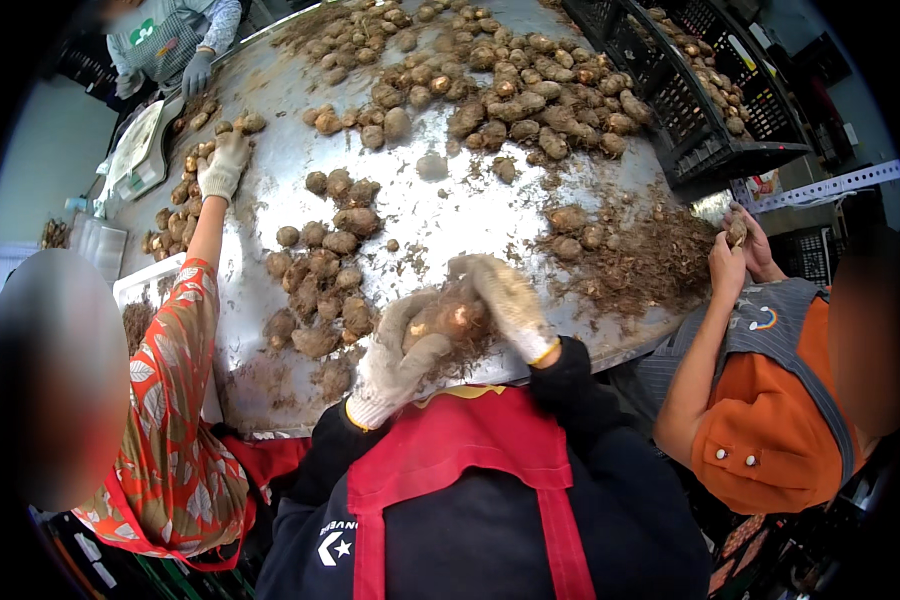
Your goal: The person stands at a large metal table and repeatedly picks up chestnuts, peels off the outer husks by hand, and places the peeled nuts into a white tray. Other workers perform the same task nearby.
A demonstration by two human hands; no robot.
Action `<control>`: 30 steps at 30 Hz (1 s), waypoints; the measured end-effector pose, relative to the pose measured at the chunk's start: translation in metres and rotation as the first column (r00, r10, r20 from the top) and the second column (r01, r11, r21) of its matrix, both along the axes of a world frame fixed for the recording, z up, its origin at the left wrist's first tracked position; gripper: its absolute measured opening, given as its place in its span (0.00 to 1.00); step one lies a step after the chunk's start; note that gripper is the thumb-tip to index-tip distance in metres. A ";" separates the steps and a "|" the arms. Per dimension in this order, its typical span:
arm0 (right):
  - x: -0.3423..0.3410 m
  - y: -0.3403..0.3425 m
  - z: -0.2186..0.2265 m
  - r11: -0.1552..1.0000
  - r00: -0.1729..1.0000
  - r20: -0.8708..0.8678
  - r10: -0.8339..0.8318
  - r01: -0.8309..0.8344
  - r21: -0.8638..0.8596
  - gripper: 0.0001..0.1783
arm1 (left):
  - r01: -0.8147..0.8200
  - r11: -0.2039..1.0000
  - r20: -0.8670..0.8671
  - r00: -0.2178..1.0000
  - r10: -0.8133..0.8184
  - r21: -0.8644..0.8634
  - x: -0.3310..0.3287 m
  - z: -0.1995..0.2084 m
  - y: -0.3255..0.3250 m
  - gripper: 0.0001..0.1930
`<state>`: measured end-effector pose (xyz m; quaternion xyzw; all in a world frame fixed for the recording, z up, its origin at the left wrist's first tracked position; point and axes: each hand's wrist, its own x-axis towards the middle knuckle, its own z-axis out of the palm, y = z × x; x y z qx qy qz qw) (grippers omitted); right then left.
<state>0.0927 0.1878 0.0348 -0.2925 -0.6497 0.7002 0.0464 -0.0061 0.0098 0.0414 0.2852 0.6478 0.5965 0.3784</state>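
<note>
While right grip (512,302) looks blurred, left grip (392,362) holds half-hidden tubers (458,318).

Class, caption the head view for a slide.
Hairy brown roots between gloved left hand and right hand, larger heap beyond, on a metal table.

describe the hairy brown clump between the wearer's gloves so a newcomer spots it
Find the large metal table and its near edge, beyond the red apron. There the clump sits between the gloved left hand and right hand. Unlike the loose tubers to its left, it is hand-held, with pale spots.
</note>
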 end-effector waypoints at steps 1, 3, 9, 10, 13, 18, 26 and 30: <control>0.003 -0.002 0.005 0.999 0.991 -0.128 -0.027 0.032 0.038 0.23 | 0.019 0.999 0.072 0.997 -0.016 -0.039 -0.003 0.008 0.000 0.26; 0.005 -0.008 0.016 0.944 0.967 -0.241 0.086 -0.002 0.331 0.22 | 0.068 0.991 0.082 0.995 -0.058 -0.116 -0.009 0.016 0.000 0.24; -0.003 -0.020 0.016 0.770 0.951 -0.013 0.307 -0.240 0.592 0.18 | 0.108 0.988 -0.107 0.987 -0.120 -0.113 0.005 0.010 0.005 0.22; -0.004 -0.019 0.009 0.738 0.949 0.004 0.314 -0.246 0.629 0.18 | 0.086 0.988 -0.095 0.991 -0.099 -0.125 0.007 0.010 0.005 0.22; -0.010 -0.015 -0.011 0.653 0.947 -0.068 0.313 -0.163 0.740 0.22 | 0.082 0.972 -0.496 0.849 -0.183 -0.219 0.005 0.018 0.010 0.25; -0.007 -0.005 -0.026 0.866 0.983 -0.050 0.177 -0.180 -0.466 0.20 | 0.232 0.954 -0.672 0.678 -0.300 -0.192 0.009 0.018 0.017 0.28; 0.024 -0.012 -0.016 0.996 0.954 -0.301 0.012 -0.039 -0.086 0.24 | 0.106 0.987 0.007 0.994 -0.106 -0.123 0.011 0.028 0.018 0.24; 0.026 -0.016 0.049 0.923 0.980 0.079 0.185 -0.201 0.329 0.27 | 0.104 0.967 -0.052 0.992 -0.119 -0.232 0.011 0.031 0.018 0.23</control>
